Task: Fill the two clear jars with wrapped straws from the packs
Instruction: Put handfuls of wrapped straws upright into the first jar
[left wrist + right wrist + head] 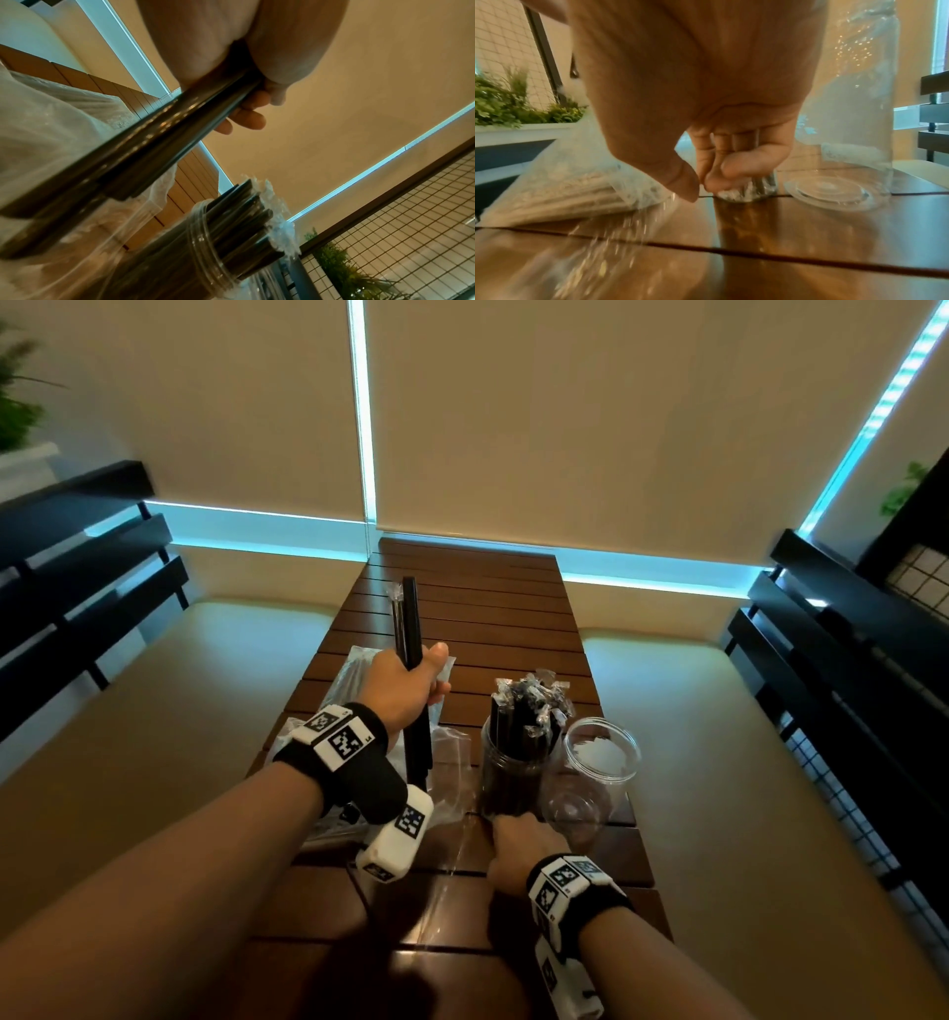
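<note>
Lying at the left on the dark brown slatted wooden table (513,618), a clear plastic pack of white wrapped straws (354,667) is partly hidden behind the left hand (405,690). This hand has its fingers (246,119) curled tightly around a bundle of long black wrapped straws (409,618) and holds it upright above the table. Just beside it, an empty crumpled clear plastic wrapper (452,773) lies on the table. Further right stands the clear round plastic jar full of black wrapped straws (513,778). The right hand (524,852) is at the base of this jar, its fingertips (716,180) pressed together against the jar's bottom edge. At the far right, touching the full jar, stands the second clear plastic jar (601,762), which is empty.
</note>
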Demonstrator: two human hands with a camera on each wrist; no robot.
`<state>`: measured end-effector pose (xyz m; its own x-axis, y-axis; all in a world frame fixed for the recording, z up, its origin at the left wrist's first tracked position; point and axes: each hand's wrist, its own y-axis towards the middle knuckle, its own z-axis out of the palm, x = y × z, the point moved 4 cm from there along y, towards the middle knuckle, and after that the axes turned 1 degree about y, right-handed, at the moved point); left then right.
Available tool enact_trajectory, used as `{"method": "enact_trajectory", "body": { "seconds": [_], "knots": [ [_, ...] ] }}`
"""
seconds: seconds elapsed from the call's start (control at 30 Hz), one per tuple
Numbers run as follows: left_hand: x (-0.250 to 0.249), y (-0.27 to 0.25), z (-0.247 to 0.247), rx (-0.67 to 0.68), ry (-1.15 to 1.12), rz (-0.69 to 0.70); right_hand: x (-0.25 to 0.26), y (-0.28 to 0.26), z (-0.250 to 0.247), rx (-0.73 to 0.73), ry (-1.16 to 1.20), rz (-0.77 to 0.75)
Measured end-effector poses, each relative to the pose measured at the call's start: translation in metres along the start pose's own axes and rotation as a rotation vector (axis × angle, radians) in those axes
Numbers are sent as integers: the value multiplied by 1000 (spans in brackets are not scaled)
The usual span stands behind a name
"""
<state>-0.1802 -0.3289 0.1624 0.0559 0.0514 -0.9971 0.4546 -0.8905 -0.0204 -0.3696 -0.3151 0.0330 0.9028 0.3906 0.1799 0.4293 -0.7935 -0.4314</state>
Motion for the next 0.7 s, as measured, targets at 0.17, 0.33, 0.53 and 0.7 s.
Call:
{"method": "enact_trajectory", "body": {
  "seconds": [0.17,0.33,0.53,0.7],
  "knots": [
    [2,-5,8,45,79,39,25,-6,-29,-259,77,-175],
    [-8,-10,10,64,151,90,50,-13,-35,-372,127,-353],
    [-24,-16,11,73,307,183,61,-45,-116,-1027,537,-446],
    [-27,-26,24,107,479,295,61,-76,-208,-1327,670,-548]
  ]
}}
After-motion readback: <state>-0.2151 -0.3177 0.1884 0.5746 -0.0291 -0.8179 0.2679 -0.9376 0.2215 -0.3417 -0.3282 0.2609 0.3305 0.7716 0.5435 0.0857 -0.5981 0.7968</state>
